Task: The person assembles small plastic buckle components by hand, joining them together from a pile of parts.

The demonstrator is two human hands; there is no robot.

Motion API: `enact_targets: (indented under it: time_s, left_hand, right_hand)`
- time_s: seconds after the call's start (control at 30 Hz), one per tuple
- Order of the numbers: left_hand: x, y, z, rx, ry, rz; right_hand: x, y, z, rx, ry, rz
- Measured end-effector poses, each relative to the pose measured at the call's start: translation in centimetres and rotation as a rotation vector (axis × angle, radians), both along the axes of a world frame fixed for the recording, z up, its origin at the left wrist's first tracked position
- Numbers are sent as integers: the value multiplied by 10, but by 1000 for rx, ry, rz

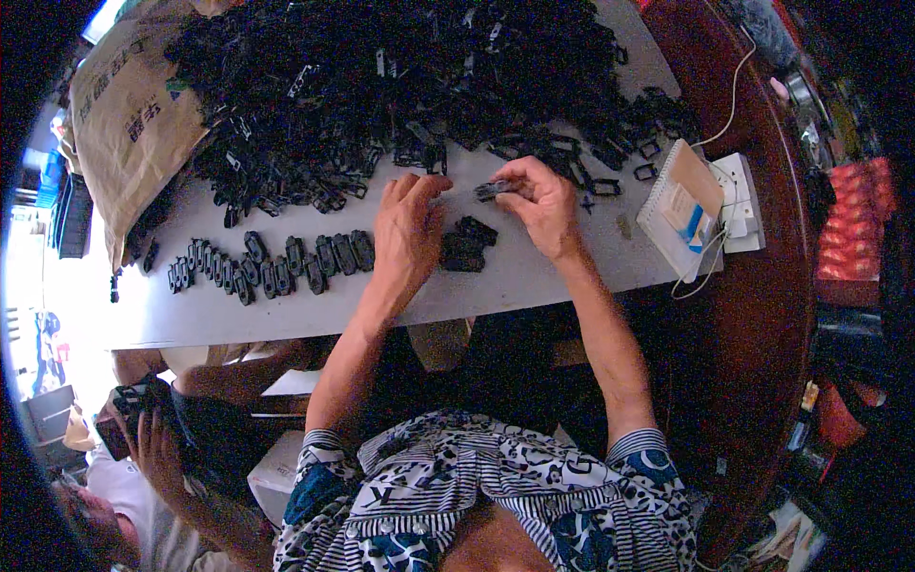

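My right hand [545, 205] pinches a small black plastic clip-like part [492, 190] between thumb and fingers, above the white table. To its left, my left hand [410, 224] is turned back up, with its fingers loosely bent and apart. No held thing shows in it, though its palm side is hidden. Just beyond its fingertips lies the near edge of a big heap of loose black plastic parts [381, 86]. A small cluster of black parts [464, 246] lies between my wrists. Left of my left hand stretches an uneven row of similar black parts [286, 272].
A brown paper sack [138, 124] leans at the heap's left. On the right lie a spiral notebook [679, 210] and a white power strip [742, 205] with cables. The white table's [543, 286] front edge runs before me. Another person's hand [152, 443] holds a phone at lower left.
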State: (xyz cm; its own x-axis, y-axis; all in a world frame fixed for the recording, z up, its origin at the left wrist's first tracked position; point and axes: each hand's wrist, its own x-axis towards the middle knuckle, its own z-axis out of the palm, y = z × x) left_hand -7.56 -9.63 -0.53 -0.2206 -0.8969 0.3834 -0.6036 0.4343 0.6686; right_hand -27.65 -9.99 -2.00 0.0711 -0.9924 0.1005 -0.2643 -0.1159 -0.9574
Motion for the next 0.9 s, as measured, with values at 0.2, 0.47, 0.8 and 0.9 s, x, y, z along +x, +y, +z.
enact_targets:
  time_s: [0.2,0.47,0.8,0.9]
  left_hand:
    - [1,-4,1,38,-21,-34]
    - [4,-9,-1,-10,-62,-76]
    - [-4,-12,3,-36,-62,-127]
    - [-13,-9,5,-34,-134,-80]
  right_hand:
    - [9,3,7,-361,436,-52]
    - [23,29,29,-265,612,132]
    - [0,30,26,-183,687,2]
    - [-5,34,28,-233,765,-25]
